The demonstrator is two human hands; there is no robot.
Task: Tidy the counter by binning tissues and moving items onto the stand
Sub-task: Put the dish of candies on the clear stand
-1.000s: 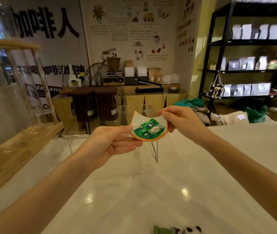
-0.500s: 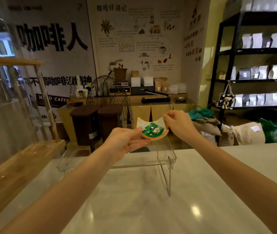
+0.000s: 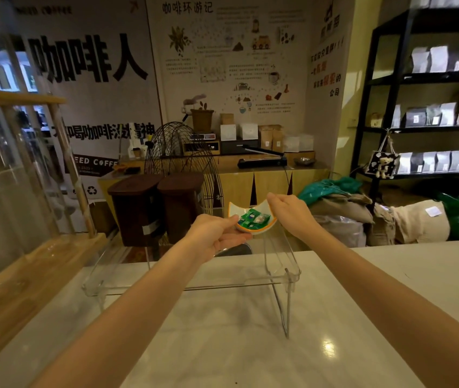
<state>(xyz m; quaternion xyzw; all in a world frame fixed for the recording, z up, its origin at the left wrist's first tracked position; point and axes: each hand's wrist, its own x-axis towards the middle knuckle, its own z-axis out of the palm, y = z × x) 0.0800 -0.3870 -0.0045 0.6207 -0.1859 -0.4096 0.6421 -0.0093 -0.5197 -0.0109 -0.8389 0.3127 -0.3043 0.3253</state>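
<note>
A small curved white dish (image 3: 261, 227) with an orange rim holds green wrapped packets (image 3: 250, 217). My left hand (image 3: 213, 236) grips its left edge and my right hand (image 3: 288, 211) pinches its right corner. Both arms stretch forward and hold the dish over the far part of a clear acrylic stand (image 3: 284, 278) on the white marble counter (image 3: 222, 345). I cannot tell whether the dish touches the stand's top.
A wood-framed glass display case (image 3: 12, 219) lines the counter's left side. Beyond the counter stand two brown bins (image 3: 158, 208), a wire fan (image 3: 183, 155), sacks (image 3: 362, 217) and a black shelf unit (image 3: 432, 107) with bags.
Both hands have carried the dish forward and away from me, out over the acrylic stand. The view has tilted up, so the counter's near edge has left the frame.
</note>
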